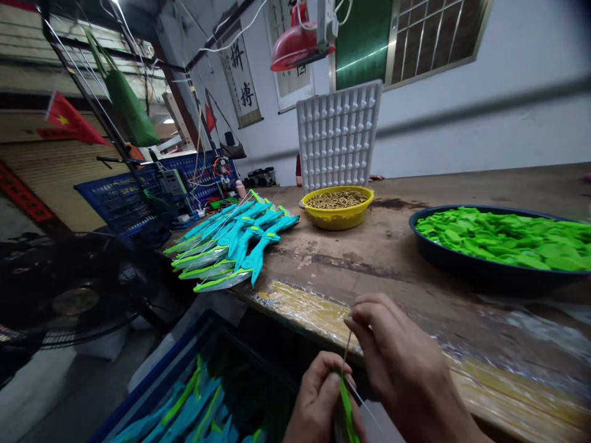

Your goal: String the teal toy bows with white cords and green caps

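Low in the view, at the table's front edge, my left hand (318,394) is closed around a bright green piece (347,409), most of which my fingers hide. A thin white string (367,406) trails from it to the lower right. My right hand (401,357) is above and to the right, thumb and forefinger pinched on a thin brownish strand (348,347). That strand runs taut down to the top of the green piece; its kind is too small to make out. Blue-and-green plastic pieces with white strings (231,240) lie piled on the table to the left.
A yellow bowl (339,215) of brownish rings stands mid-table before an upright grey ribbed panel (339,135). At right is a dark basin (443,261) of flat green pieces. Below left, a blue crate (133,406) holds more blue-and-green pieces. A black fan (74,295) stands left.
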Demonstrator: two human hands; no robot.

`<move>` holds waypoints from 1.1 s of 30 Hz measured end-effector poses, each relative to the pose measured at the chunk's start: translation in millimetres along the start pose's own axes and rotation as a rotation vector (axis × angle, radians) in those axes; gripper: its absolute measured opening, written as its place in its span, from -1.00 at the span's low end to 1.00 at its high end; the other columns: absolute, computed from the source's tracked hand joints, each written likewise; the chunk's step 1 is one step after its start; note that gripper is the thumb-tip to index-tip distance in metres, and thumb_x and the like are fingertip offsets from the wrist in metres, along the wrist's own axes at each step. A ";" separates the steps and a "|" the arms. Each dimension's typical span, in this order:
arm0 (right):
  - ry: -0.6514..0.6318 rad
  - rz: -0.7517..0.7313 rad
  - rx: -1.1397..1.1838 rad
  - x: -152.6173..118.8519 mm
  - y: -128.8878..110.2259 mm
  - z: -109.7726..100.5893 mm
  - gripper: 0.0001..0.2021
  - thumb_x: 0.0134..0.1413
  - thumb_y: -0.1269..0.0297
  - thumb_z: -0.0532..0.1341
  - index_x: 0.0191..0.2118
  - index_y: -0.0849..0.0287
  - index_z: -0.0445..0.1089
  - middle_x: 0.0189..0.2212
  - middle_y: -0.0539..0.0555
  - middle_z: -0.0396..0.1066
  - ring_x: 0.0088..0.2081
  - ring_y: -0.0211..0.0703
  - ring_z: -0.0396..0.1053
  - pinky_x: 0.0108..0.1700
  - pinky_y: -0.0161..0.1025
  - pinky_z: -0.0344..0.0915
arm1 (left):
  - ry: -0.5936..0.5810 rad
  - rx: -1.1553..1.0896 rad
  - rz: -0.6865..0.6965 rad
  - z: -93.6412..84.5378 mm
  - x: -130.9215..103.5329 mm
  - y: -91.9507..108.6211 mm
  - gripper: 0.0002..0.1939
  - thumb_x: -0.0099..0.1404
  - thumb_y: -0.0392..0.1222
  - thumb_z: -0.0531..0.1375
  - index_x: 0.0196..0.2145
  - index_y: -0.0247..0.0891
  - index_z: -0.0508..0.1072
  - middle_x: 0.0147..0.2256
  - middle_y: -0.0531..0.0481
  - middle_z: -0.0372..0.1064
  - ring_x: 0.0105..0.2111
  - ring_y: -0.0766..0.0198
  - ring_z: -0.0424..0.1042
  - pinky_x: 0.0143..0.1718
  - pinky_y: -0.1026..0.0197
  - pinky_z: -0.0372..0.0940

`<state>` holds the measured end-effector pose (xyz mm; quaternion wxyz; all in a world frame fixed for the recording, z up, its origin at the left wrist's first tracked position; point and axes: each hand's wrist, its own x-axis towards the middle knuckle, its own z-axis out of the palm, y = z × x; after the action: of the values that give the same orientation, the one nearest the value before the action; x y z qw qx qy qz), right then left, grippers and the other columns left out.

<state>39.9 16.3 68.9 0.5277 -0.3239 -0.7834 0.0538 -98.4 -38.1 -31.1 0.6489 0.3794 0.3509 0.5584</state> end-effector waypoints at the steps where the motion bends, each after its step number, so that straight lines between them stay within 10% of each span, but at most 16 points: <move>1: -0.015 0.041 0.004 -6.3 9.0 4.1 -0.83 0.36 0.43 0.05 -0.31 0.09 0.21 -0.41 0.00 0.31 -0.45 -0.22 0.34 -0.42 -0.31 0.29 | -0.016 -0.027 -0.004 -1.8 0.7 -0.7 -0.66 0.29 0.14 0.29 -0.26 -0.20 0.45 -0.58 0.10 0.35 -0.67 0.34 0.36 -0.61 0.34 0.20; 10: -0.156 0.142 0.255 -85.4 29.7 21.7 -0.85 0.36 0.42 0.11 -0.29 0.08 0.30 -0.39 -0.01 0.37 -0.39 -0.23 0.43 -0.32 -0.37 0.39 | 0.219 -0.068 0.126 5.1 3.5 -8.0 -0.64 0.09 0.10 0.45 -0.43 -0.28 0.56 -0.51 0.10 0.28 -0.69 0.44 0.30 -0.67 0.37 0.15; 15: -0.261 0.224 0.383 -76.3 5.2 2.6 -0.80 0.37 0.35 0.11 -0.34 0.13 0.36 -0.43 0.00 0.39 -0.41 -0.25 0.39 -0.35 -0.37 0.34 | 0.266 0.313 0.248 13.8 -4.2 2.8 -0.83 0.21 -0.08 0.40 -0.42 -0.23 0.65 -0.35 -0.02 0.40 -0.31 0.25 0.42 -0.26 0.31 0.35; 23: -0.265 0.739 0.484 -66.7 7.7 -2.3 -0.78 0.22 0.30 0.20 -0.46 0.21 0.42 -0.56 -0.03 0.38 -0.48 -0.27 0.33 -0.41 -0.35 0.27 | 0.155 0.428 0.181 20.6 -7.2 -0.7 -0.76 0.32 -0.06 0.30 -0.42 -0.26 0.60 -0.46 0.00 0.41 -0.45 0.28 0.37 -0.40 0.30 0.28; 33: -0.279 0.646 0.517 -67.3 -3.8 -10.2 -0.83 0.21 0.39 0.16 -0.31 0.22 0.52 -0.43 0.02 0.43 -0.38 -0.24 0.37 -0.31 -0.32 0.28 | 0.259 0.170 0.105 23.2 -13.0 -15.8 -0.73 0.30 0.01 0.32 -0.35 -0.26 0.53 -0.45 0.07 0.34 -0.47 0.35 0.27 -0.44 0.35 0.23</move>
<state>62.7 -27.3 21.6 0.4365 -0.3991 -0.6666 0.4537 -72.4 -54.7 -33.8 0.5338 0.3755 0.4572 0.6041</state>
